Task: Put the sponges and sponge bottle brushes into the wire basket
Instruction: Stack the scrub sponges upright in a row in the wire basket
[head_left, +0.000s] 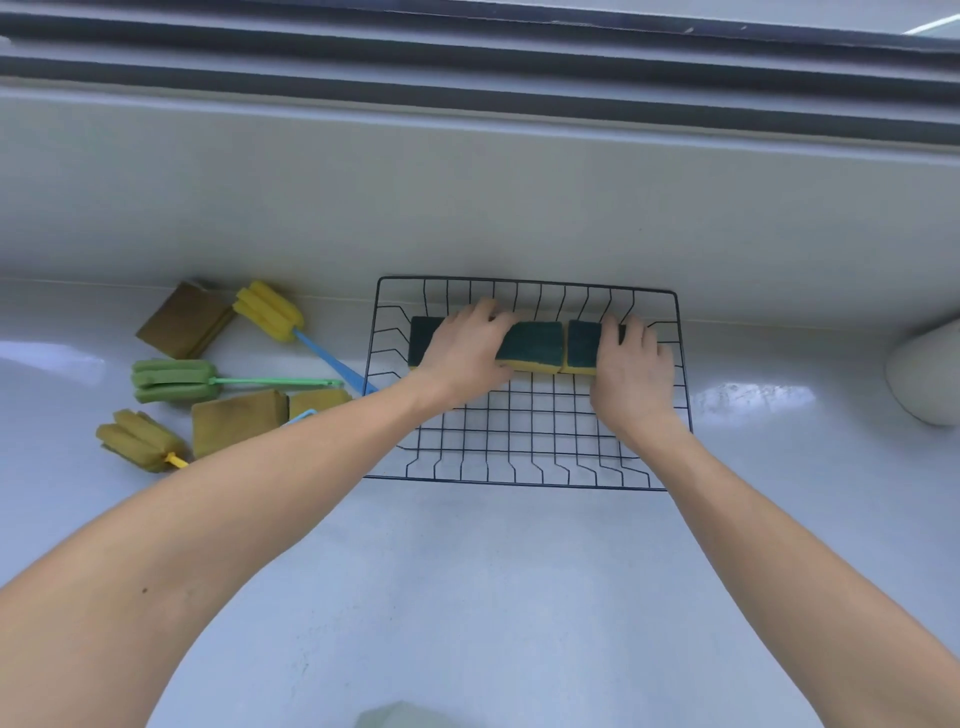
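Note:
A black wire basket stands on the white counter against the back wall. Along its far side lie green-topped yellow sponges in a row: a left one and a right one. My left hand rests over the left sponge with fingers curled on it. My right hand presses on the right sponge. Left of the basket lie a yellow brush with a blue handle, a green brush, a yellow brush and brown-topped sponges.
The white counter stretches toward me. A pale rounded object sits at the right edge. A low backsplash and window frame run behind the basket. A pale green shape shows at the bottom edge.

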